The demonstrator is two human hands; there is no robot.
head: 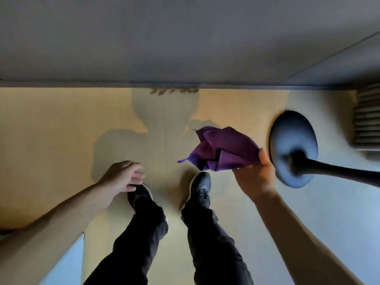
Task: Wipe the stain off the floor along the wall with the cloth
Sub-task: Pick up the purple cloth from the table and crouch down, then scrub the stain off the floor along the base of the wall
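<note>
The stain (174,91) is a brown, streaky mark lying on the floor (51,140) right where it meets the grey wall (185,38), straight ahead of the person's feet. Between the black shoes (200,185) and that edge the yellowish floor is bare, crossed only by the person's shadow. To the right, a dark round pedestal base (293,151) with its post stands near the wall, just beside the right hand (256,177); farther right a ribbed grey object (367,116) sits in the corner. A pale panel (67,262) shows at the lower left.

The right hand pinches the crumpled purple cloth (222,149) by one edge, holding it in the air above the floor, well apart from the stain. The left hand (123,175) is spread and empty, fingers loosely extended, above the left shoe.
</note>
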